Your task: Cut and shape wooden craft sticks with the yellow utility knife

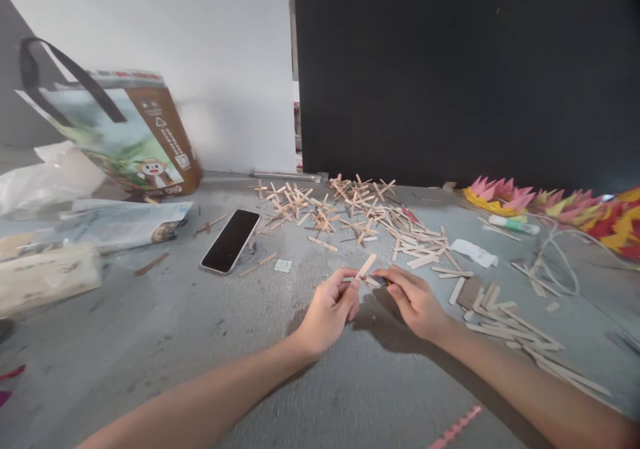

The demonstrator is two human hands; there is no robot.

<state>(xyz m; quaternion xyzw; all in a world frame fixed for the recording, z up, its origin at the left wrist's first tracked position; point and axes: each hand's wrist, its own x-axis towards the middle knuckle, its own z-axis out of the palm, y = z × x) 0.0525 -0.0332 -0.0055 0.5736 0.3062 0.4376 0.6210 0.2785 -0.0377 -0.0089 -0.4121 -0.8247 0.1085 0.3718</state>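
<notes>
My left hand (330,309) is closed on a wooden craft stick (368,263), pinched between thumb and fingers with one end pointing up and away. The tip of another light wooden piece (371,281) shows just below it, between the hands. My right hand (417,303) is closed around a small dark tool (381,280), whose kind I cannot make out. The tool's end is close to the stick. Beyond the hands lies a heap of craft sticks (325,215), many joined into crosses and star shapes. Loose sticks (520,329) are scattered to the right of my right hand.
A phone (231,241) lies left of the heap, beside a small patterned square (283,265). A printed bag (135,135) and plastic packaging (50,275) stand at left. Folded paper petals (500,195), a glue tube (514,224) and a white cable (550,249) are at right.
</notes>
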